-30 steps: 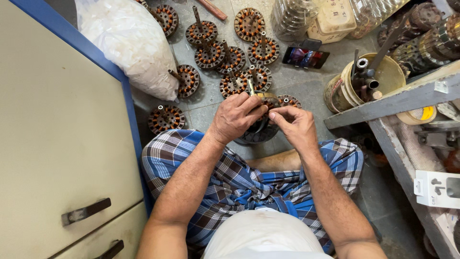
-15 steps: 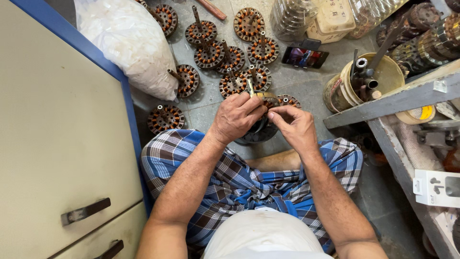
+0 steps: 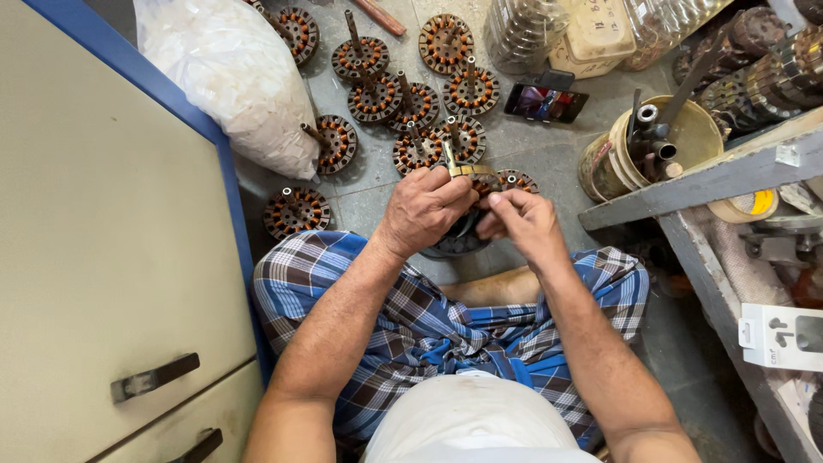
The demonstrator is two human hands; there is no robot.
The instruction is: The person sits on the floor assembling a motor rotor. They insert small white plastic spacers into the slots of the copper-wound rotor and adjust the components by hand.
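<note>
I sit on the floor with a round fan-motor stator (image 3: 461, 240) held in front of my knees, mostly hidden by my hands. My left hand (image 3: 426, 208) grips its upper left side and also pinches a strip of yellowish tape or paper (image 3: 467, 171) that sticks up above my fingers. My right hand (image 3: 525, 221) holds the stator's right side, fingertips pressed together at its top edge near the strip. Both hands touch each other over the stator.
Several copper-wound stators with shafts (image 3: 403, 103) lie on the grey floor ahead. A white sack (image 3: 236, 77) leans left by a beige drawer cabinet (image 3: 103, 257). A phone (image 3: 545, 103), a bucket of tools (image 3: 651, 141) and a metal shelf (image 3: 711, 184) stand right.
My hands stay on the stator; the fingers have shifted only slightly around the strip. Nothing else has moved.
</note>
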